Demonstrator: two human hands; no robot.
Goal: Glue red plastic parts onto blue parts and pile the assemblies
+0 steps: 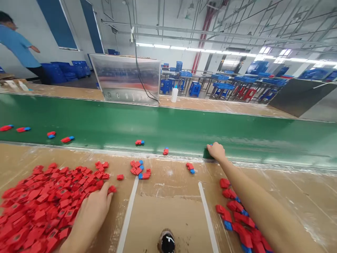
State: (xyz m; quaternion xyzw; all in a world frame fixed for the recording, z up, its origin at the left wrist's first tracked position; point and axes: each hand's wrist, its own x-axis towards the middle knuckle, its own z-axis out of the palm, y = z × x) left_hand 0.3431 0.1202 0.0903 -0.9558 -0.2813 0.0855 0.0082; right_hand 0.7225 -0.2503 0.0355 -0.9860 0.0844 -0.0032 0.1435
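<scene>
Along the near edge of the green conveyor [168, 128], the left hand [92, 212] lies open against a heap of red parts [44, 207], holding nothing visible, as if placed to gather them. The right hand [216, 151] reaches the conveyor, curled over a blue-tipped piece [210, 144]; whether it grips, I cannot tell. Joined red-and-blue pieces [237, 219] lie back from the conveyor, kept apart from the heap, seemingly sorted.

Factory floor [86, 80], green conveyor belt [168, 123]
</scene>
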